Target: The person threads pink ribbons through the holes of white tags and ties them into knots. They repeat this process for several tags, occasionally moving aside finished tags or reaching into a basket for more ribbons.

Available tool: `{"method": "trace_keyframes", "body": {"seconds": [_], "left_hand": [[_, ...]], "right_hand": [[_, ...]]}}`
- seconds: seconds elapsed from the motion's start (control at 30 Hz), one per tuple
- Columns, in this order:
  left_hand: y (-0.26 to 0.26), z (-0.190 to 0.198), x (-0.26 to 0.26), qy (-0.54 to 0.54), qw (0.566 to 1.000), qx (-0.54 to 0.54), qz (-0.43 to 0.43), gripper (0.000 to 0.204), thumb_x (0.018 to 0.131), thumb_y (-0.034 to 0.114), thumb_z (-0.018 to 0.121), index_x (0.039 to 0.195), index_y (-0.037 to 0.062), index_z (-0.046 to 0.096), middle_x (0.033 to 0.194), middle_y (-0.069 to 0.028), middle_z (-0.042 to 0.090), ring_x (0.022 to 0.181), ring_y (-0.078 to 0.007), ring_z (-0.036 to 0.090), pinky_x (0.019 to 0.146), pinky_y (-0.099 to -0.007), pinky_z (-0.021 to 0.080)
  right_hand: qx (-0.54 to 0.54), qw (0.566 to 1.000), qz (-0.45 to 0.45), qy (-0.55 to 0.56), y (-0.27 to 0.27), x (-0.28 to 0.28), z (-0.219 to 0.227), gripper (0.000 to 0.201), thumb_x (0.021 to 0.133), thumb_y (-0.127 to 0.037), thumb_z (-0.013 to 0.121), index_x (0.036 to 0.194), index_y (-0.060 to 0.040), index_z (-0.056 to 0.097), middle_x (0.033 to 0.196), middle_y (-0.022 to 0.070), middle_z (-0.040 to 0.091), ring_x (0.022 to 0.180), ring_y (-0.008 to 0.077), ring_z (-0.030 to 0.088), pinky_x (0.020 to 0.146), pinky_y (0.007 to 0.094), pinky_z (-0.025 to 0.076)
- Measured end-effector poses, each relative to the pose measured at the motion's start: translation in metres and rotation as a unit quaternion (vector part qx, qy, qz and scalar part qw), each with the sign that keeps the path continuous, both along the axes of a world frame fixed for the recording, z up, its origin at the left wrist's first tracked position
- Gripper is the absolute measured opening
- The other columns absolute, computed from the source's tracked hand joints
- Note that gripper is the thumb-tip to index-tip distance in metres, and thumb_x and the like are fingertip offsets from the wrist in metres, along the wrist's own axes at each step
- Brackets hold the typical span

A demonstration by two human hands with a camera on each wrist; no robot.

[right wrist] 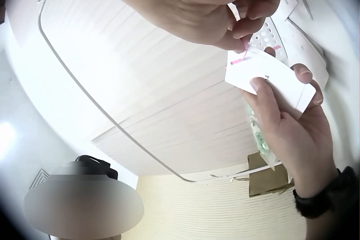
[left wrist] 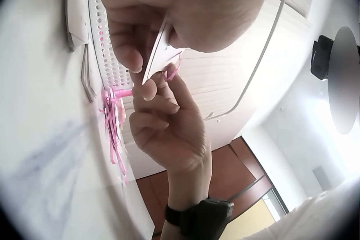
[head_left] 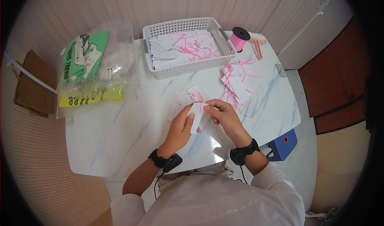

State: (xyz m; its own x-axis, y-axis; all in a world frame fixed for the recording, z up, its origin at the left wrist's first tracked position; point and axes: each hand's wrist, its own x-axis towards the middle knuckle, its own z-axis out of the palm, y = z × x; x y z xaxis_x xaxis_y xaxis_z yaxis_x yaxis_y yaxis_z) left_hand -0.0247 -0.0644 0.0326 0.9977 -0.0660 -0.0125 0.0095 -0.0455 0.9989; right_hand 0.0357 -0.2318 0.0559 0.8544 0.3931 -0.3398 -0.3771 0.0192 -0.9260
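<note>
My left hand [head_left: 178, 131] holds a small white card tag [head_left: 195, 120] between thumb and fingers, tilted above the table. At the tag's upper end my right hand [head_left: 227, 119] pinches a pink ribbon [right wrist: 238, 61] with thumb and forefinger. The right wrist view shows the tag's face with small print, the left thumb lying on it. Just beyond the hands, several white tags [head_left: 179, 102] lie on the table, with some pink ribbon beside them. Right of these is a pile of tags with pink ribbons [head_left: 236, 84].
A white perforated basket [head_left: 192, 69] of tags and ribbons stands at the back of the marbled table [head_left: 132, 146]. Beside it are a pink ribbon spool [head_left: 238, 43] and an orange-pink object [head_left: 258, 50]. Plastic-wrapped packages [head_left: 92, 66] lie at the left; a blue box [head_left: 285, 144] is below right.
</note>
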Motion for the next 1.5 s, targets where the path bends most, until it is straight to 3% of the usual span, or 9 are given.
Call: {"method": "trace_keyframes", "body": {"seconds": [0.3,0.47,0.53,0.6,0.9,1.17,1.3,1.37,1.5], "left_hand": [[0.002,0.006,0.0,0.012,1.0,-0.015,-0.005,0.035,0.101,0.015,0.038,0.132,0.0023,0.044,0.088,-0.0093,0.061,0.064,-0.0117,0.061,0.054,-0.025,0.046],[0.002,-0.021,0.005,-0.076,0.992,0.099,-0.007,0.033,0.101,0.016,0.038,0.131,0.0034,0.046,0.088,-0.0089,0.061,0.062,-0.0105,0.061,0.055,-0.0245,0.046],[0.001,-0.015,0.002,-0.05,0.994,0.093,-0.021,0.034,0.1,0.014,0.039,0.132,0.0033,0.045,0.088,-0.0099,0.061,0.063,-0.0118,0.062,0.057,-0.0255,0.047],[0.0,-0.004,0.0,-0.024,0.995,0.087,-0.036,0.035,0.099,0.012,0.039,0.132,0.0031,0.044,0.088,-0.0109,0.061,0.063,-0.013,0.063,0.058,-0.0266,0.048],[0.001,0.008,-0.001,-0.01,0.995,0.094,-0.038,0.038,0.096,0.005,0.042,0.134,0.0067,0.044,0.102,-0.0172,0.061,0.063,-0.0182,0.064,0.061,-0.0294,0.052],[0.005,-0.002,-0.002,-0.032,0.971,0.215,-0.098,0.042,0.09,0.004,0.048,0.131,0.0076,0.046,0.102,-0.0202,0.061,0.087,-0.0383,0.059,0.076,-0.0418,0.048],[0.004,-0.006,-0.001,-0.059,0.969,0.221,-0.093,0.042,0.09,0.004,0.048,0.132,0.0083,0.046,0.101,-0.02,0.061,0.086,-0.0373,0.06,0.075,-0.0417,0.048],[0.004,-0.008,0.0,-0.098,0.968,0.213,-0.092,0.039,0.094,0.006,0.046,0.133,0.0058,0.046,0.089,-0.0185,0.061,0.058,-0.0213,0.064,0.06,-0.0325,0.051],[0.004,0.002,0.001,-0.041,0.978,0.179,-0.096,0.038,0.095,0.006,0.045,0.132,0.005,0.046,0.092,-0.0188,0.062,0.06,-0.0214,0.065,0.06,-0.0318,0.052]], "right_hand": [[0.026,0.998,-0.043,-0.042,-0.008,0.008,-0.014,0.018,0.09,-0.022,0.064,0.096,-0.0049,0.063,0.072,-0.0047,0.056,0.057,0.002,0.046,0.052,0.0185,0.036],[0.066,0.997,-0.035,-0.005,-0.005,0.015,0.001,0.02,0.091,-0.023,0.063,0.096,-0.0044,0.063,0.073,-0.0023,0.06,0.057,0.0025,0.048,0.05,0.0187,0.037],[0.074,0.997,-0.023,0.008,-0.005,0.019,0.003,0.021,0.091,-0.024,0.062,0.097,-0.0042,0.064,0.074,-0.0016,0.061,0.056,0.0029,0.048,0.05,0.019,0.037],[-0.008,0.999,0.036,-0.002,-0.006,0.026,0.0,0.02,0.09,-0.023,0.062,0.096,-0.0034,0.065,0.073,-0.0004,0.062,0.054,0.0037,0.048,0.049,0.0196,0.037],[-0.134,0.98,0.142,-0.039,-0.011,0.036,0.001,0.025,0.091,-0.026,0.06,0.09,-0.0019,0.068,0.068,0.0,0.061,0.058,0.0058,0.053,0.053,0.0199,0.043],[-0.194,0.951,0.221,-0.099,-0.016,0.032,0.003,0.024,0.092,-0.025,0.06,0.088,-0.0029,0.07,0.07,-0.0005,0.062,0.061,0.0061,0.055,0.055,0.0209,0.044],[-0.169,0.96,0.2,-0.095,-0.019,0.033,0.0,0.025,0.092,-0.026,0.06,0.087,-0.0038,0.07,0.069,-0.0012,0.062,0.061,0.0053,0.055,0.055,0.0198,0.043],[-0.161,0.965,0.187,-0.089,-0.018,0.032,-0.001,0.025,0.093,-0.026,0.059,0.086,-0.0046,0.07,0.068,-0.0013,0.063,0.061,0.0052,0.055,0.055,0.0196,0.043],[-0.131,0.978,0.145,-0.071,-0.019,0.034,-0.002,0.026,0.094,-0.028,0.058,0.088,-0.0059,0.069,0.073,-0.0007,0.065,0.065,0.0052,0.057,0.057,0.019,0.044]]}}
